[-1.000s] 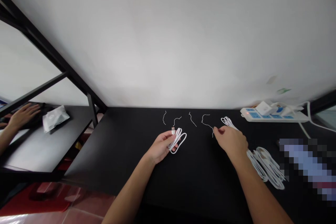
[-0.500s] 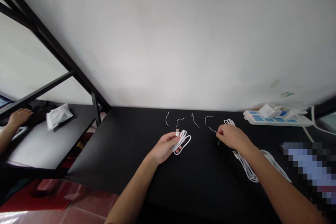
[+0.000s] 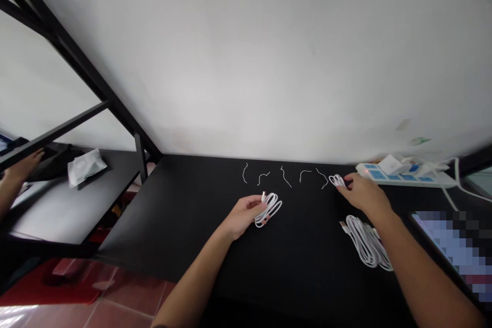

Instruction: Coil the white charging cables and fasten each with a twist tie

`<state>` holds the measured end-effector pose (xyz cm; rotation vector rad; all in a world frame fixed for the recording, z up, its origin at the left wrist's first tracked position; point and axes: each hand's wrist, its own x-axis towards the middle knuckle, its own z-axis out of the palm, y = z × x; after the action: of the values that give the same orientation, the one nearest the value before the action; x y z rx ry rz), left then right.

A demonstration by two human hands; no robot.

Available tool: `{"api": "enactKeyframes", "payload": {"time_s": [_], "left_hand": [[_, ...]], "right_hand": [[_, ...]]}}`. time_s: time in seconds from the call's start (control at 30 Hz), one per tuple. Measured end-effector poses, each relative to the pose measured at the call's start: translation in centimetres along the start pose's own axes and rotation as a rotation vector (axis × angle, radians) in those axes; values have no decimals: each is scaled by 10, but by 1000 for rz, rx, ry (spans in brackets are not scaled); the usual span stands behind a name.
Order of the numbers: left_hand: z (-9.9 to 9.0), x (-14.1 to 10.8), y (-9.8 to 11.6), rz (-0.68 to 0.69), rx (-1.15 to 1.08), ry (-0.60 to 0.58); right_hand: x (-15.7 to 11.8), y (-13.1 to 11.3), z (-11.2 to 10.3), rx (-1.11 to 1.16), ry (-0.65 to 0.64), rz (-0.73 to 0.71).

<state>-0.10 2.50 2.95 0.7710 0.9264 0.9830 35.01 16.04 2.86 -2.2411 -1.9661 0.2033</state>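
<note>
My left hand (image 3: 246,215) is closed on a coiled white USB cable (image 3: 273,206), its metal plug pointing up beside the thumb. At the right, my right hand (image 3: 361,192) has its thumb and fingers on the end of another small white coil (image 3: 335,180); the fingertips are partly hidden. Several thin white twist ties lie in a row along the back of the black table, the rightmost tie (image 3: 323,178) just left of that coil. Below my right wrist lie more coiled white cables (image 3: 363,241), partly covered by my forearm.
A white power strip (image 3: 407,178) with plugged-in chargers stands against the wall at the right. A blurred-out screen (image 3: 453,251) lies at the right edge. On the neighbouring table are a clear plastic bag (image 3: 86,166) and another person's hand (image 3: 25,166).
My right hand has let go of a twist tie, now lying at the end of the row, and moved right and up to the small coil. The left hand's cable has turned slightly.
</note>
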Motion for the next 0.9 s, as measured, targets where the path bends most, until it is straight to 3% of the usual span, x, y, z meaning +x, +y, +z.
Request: {"api": "enactKeyframes", "payload": {"time_s": [0.1,0.17,0.27,0.4,0.5,0.6,0.7,0.83,0.9], "left_hand": [[12,0,-7,7,78,-38],[32,1,-15,21,89,-74],[75,5,-32,19,65,-190],[134,8,-56,72,142,-161],[155,6,-67,145,297,-84],[150,5,-62,192,290,26],[127,10,-40,168,159,109],[88,22,-6,156,-46,-106],[69,26,3,156,-33,-121]], "right_hand": [[-5,8,-11,129,23,14],[-17,9,-17,292,102,57],[-44,2,-21,823,189,171],[-86,-13,-25,1325,76,272],[-111,-19,-31,1492,-20,330],[-125,-22,-37,1580,-129,343],[-130,-37,-37,1615,-260,260],[-122,-83,-25,1570,-424,25],[-116,-108,-15,1506,-455,-76]]}}
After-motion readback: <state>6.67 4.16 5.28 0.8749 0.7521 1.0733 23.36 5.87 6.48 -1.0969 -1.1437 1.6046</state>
